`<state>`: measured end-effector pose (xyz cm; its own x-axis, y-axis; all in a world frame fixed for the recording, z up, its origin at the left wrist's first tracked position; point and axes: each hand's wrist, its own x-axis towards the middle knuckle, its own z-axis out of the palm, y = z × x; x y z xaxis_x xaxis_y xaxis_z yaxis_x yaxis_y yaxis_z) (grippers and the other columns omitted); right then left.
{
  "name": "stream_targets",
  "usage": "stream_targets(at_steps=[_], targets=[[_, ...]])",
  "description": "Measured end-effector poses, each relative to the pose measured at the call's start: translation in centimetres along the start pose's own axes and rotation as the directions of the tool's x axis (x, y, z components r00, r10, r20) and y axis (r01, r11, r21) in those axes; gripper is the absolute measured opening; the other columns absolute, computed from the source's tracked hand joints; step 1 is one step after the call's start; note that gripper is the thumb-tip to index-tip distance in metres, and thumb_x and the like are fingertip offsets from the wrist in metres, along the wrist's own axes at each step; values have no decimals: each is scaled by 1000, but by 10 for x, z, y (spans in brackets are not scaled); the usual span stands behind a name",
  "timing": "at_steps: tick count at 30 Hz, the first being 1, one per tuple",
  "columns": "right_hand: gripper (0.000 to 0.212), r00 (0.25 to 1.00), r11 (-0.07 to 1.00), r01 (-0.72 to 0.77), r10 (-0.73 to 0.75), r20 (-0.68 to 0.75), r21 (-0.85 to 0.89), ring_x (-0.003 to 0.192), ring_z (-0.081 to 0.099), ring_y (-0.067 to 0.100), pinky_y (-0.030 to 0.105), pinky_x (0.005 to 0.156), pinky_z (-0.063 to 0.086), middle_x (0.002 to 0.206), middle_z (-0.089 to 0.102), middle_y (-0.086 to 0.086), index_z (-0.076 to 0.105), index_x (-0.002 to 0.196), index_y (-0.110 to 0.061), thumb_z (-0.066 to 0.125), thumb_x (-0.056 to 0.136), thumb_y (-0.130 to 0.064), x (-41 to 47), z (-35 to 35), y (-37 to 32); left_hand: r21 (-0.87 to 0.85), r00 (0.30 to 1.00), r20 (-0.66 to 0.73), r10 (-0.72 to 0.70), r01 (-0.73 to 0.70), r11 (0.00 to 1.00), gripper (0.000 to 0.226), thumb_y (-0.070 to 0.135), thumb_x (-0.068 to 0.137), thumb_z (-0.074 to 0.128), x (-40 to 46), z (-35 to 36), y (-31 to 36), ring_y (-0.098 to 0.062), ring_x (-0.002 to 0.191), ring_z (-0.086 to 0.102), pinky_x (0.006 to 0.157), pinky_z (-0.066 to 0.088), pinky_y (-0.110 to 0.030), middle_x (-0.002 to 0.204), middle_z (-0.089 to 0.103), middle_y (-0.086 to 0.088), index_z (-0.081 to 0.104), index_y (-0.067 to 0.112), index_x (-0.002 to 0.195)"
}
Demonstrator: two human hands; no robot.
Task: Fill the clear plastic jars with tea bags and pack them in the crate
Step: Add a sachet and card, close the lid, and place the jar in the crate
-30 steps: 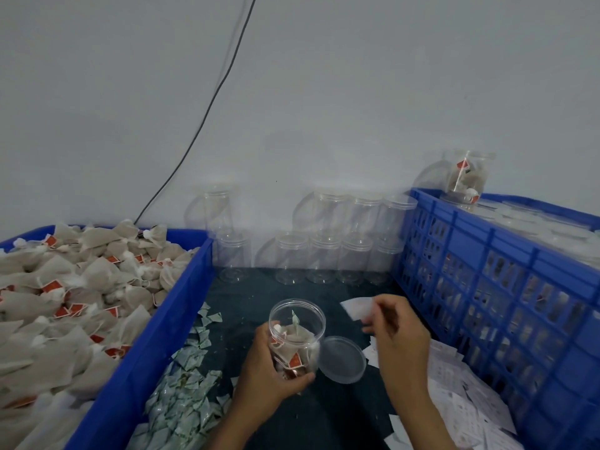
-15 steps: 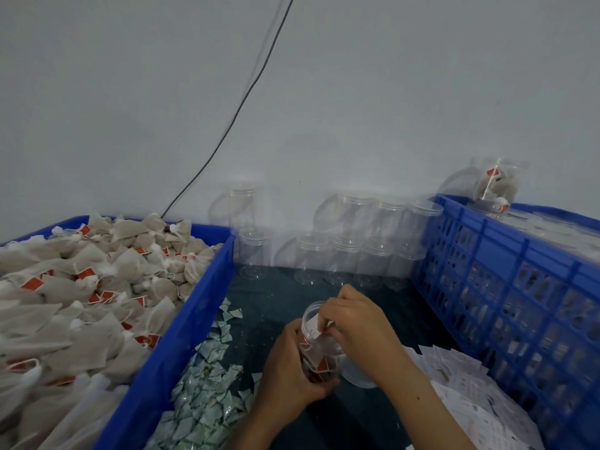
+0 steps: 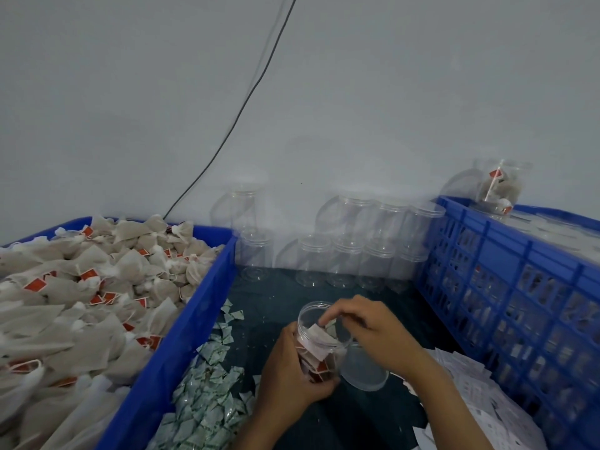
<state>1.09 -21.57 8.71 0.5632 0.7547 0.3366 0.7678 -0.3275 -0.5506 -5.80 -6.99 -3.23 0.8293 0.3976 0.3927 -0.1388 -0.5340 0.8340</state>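
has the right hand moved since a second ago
Yes. The right hand went left, from over the paper slips to the jar mouth.

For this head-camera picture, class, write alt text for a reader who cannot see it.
A left hand grips a clear jar of tea bags while the right hand tucks a white slip into its mouth. A loose lid lies beside it, between a bin of tea bags and a blue crate.

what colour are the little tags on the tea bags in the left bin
Red-orange tags on beige tea bags, clearest in the head view.
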Motion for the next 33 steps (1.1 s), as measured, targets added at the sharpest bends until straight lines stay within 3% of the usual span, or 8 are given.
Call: stream_targets(at_steps=[3, 5, 7, 10, 13, 19, 26, 33], targets=[[40, 922, 956, 2, 112, -369, 294, 84, 63, 5, 16, 76, 47, 89, 72, -6, 71, 88, -15, 46, 88, 17, -15, 0, 28, -17, 998, -14, -58, 58, 998, 86, 57, 42, 82, 0, 0, -2, 11, 97, 56, 74, 44, -6, 111, 57, 23, 33, 57, 111], [35, 850, 925, -75, 254, -462, 372, 94, 64, 12, 22, 80, 50, 93, 70, -4, 66, 95, -17, 51, 88, 14, -24, 10, 51, -15, 997, -23, -76, 76, 997, 85, 58, 41, 81, 1, 1, -3, 9, 98, 57, 75, 44, -6, 112, 57, 21, 33, 55, 111], [36, 860, 908, -250, 367, -353, 336, 114, 54, 20, 31, 92, 46, 115, 61, -4, 55, 115, -27, 67, 87, -7, -33, 23, 70, -4, 996, -42, -75, 75, 997, 84, 60, 41, 80, 0, 3, -3, 6, 98, 58, 77, 46, -10, 113, 57, 20, 32, 54, 111], [101, 903, 898, -429, 430, 13, 98, 136, 27, 19, 39, 112, 28, 146, 29, -2, 16, 147, -33, 83, 70, -37, -41, 38, 90, 0, 997, -54, -60, 60, 998, 83, 59, 42, 80, 0, 3, -4, 7, 98, 57, 76, 46, -10, 111, 57, 22, 33, 55, 110], [122, 880, 887, -457, 461, 112, -66, 142, 19, 21, 36, 117, 21, 155, 17, -2, -2, 150, -34, 83, 64, -45, -40, 49, 92, -6, 997, -55, -61, 61, 998, 83, 58, 43, 81, 0, 3, -4, 7, 98, 57, 75, 45, -10, 112, 56, 21, 34, 51, 111], [111, 880, 880, -473, 469, -80, -37, 133, 34, 21, 37, 112, 29, 146, 33, 3, 7, 149, -31, 82, 67, -44, -39, 60, 89, -14, 997, -67, -49, 48, 999, 88, 44, 48, 89, 0, 3, -5, 9, 97, 55, 71, 42, -3, 111, 56, 19, 35, 44, 117], [124, 956, 908, -281, 293, 7, 311, 118, 50, 4, 23, 100, 45, 130, 42, -5, 8, 140, -55, 92, 54, -23, -43, 45, 78, -17, 991, -124, 55, -58, 998, 98, 33, 45, 92, 4, -5, -1, 11, 105, 50, 71, 47, -6, 118, 39, 32, 38, 53, 124], [105, 933, 705, -41, 281, -226, 708, 111, 62, 10, 26, 87, 53, 126, 55, 4, 27, 138, -45, 87, 52, -32, -43, 30, 53, 90, 989, -69, 134, -128, 988, 99, 47, 43, 87, 2, -10, 5, 13, 110, 48, 74, 43, -2, 122, 34, 36, 32, 61, 124]])
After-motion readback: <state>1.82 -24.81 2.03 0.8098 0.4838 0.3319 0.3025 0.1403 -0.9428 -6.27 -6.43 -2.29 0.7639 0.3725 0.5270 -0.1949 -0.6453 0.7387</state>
